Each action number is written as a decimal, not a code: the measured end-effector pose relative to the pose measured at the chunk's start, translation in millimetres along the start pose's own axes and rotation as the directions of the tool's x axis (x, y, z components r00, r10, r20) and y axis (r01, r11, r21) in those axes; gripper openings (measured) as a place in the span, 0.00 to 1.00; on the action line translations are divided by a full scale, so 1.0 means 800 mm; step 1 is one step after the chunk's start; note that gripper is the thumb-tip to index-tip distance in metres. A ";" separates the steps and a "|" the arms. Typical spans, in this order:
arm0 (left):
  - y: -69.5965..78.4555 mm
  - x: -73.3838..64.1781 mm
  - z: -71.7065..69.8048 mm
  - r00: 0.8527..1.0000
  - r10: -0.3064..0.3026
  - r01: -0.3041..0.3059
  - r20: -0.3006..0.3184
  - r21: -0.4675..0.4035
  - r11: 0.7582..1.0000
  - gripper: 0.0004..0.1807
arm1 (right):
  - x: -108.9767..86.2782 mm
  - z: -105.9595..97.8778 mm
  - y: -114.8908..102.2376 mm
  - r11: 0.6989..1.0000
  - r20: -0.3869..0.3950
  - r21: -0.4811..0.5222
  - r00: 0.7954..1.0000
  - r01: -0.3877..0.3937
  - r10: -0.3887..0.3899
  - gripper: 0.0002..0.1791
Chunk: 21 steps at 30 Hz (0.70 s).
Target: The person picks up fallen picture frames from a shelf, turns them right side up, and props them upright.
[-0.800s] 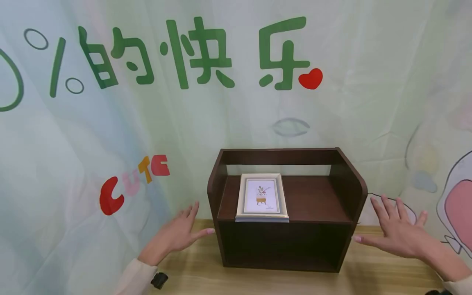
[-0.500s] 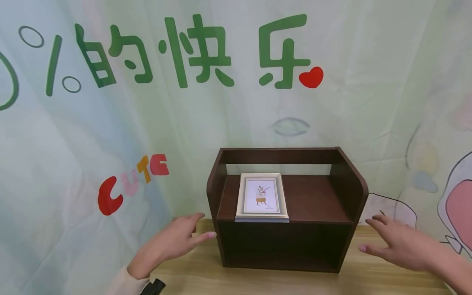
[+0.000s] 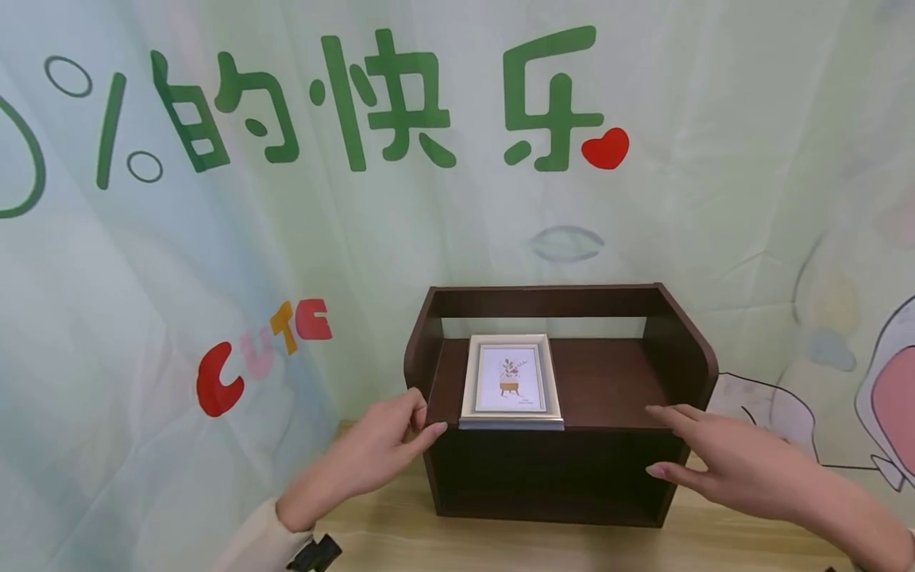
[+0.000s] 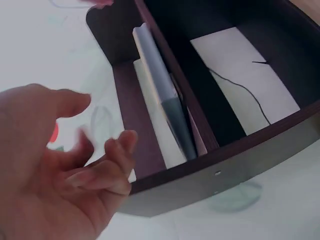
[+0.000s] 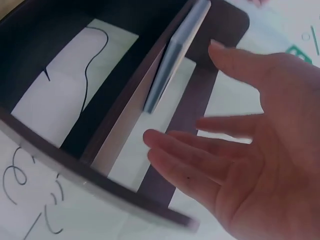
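Note:
A dark brown two-tier wooden shelf stands on the table, its lower compartment facing me. On its upper board lies a silver-rimmed picture frame, face up, left of the middle, with a potted plant drawn on its print. My left hand is at the shelf's left side panel, fingers loosely bent, thumb pointing at the front edge. At the other end, my right hand overlaps the right side panel, fingers reaching over the upper board's corner and thumb apart below. Nothing is in either hand. Both wrist views show the picture frame edge-on.
Light wood-grain tabletop extends in front of the shelf and to both sides. Behind hangs a pale green printed cloth with green characters, a red heart and coloured letters. A black band is at my left sleeve.
Both hands have moved inward to the shelf's two ends, from wide apart beside it. Their spread fingers have drawn closer together. The shelf and picture frame have stayed put.

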<state>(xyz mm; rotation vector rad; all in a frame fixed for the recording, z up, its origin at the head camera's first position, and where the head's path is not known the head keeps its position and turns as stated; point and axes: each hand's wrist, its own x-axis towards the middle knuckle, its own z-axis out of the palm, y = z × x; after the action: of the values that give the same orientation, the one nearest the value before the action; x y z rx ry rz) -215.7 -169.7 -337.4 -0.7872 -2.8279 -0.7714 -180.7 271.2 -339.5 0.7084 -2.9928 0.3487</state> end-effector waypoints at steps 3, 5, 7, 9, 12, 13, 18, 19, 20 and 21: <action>0.008 0.009 0.004 1.000 0.019 -0.018 -0.005 0.005 1.000 0.14 | 0.008 -0.002 -0.016 0.999 -0.003 0.035 1.000 0.017 -0.017 0.50; 0.015 0.016 0.007 0.999 0.039 -0.038 -0.017 0.039 0.998 0.12 | 0.015 -0.004 -0.024 0.999 -0.024 0.033 0.999 0.041 -0.041 0.51; 0.021 0.025 0.010 0.998 0.060 -0.058 -0.034 0.074 0.996 0.09 | 0.023 -0.006 -0.031 0.998 -0.035 0.004 0.998 0.057 -0.057 0.50; 0.027 0.034 0.014 0.997 0.066 -0.061 -0.039 0.109 0.992 0.07 | 0.031 -0.007 -0.037 0.997 -0.046 -0.025 0.996 0.078 -0.079 0.50; 0.032 0.046 0.020 0.998 0.059 -0.054 -0.030 0.129 0.990 0.08 | 0.042 -0.007 -0.046 0.993 -0.048 -0.068 0.994 0.097 -0.100 0.49; 0.033 0.050 0.022 0.998 0.053 -0.050 -0.025 0.127 0.991 0.10 | 0.046 -0.007 -0.049 0.991 -0.047 -0.078 0.993 0.105 -0.108 0.49; 0.031 0.069 0.031 1.000 0.013 -0.012 -0.005 0.124 0.992 0.23 | 0.073 -0.004 -0.057 0.992 0.002 -0.058 0.994 0.112 -0.112 0.50; 0.030 0.073 0.032 1.000 0.004 -0.004 -0.003 0.126 0.992 0.25 | 0.080 -0.003 -0.058 0.994 0.019 -0.043 0.994 0.104 -0.103 0.50; 0.028 0.077 0.034 1.000 -0.004 0.004 0.000 0.130 0.992 0.26 | 0.088 -0.001 -0.057 0.995 0.034 -0.030 0.995 0.096 -0.095 0.50; 0.027 0.082 0.036 1.000 -0.011 0.011 0.004 0.130 0.991 0.27 | 0.096 0.000 -0.056 0.996 0.047 -0.020 0.995 0.088 -0.087 0.49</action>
<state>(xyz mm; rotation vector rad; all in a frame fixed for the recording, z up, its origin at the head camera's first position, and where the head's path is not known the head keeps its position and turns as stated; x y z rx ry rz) -260.1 -110.0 -337.7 -0.7549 -2.8541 -0.5795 -229.2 198.4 -322.8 0.8534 -2.9916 0.2987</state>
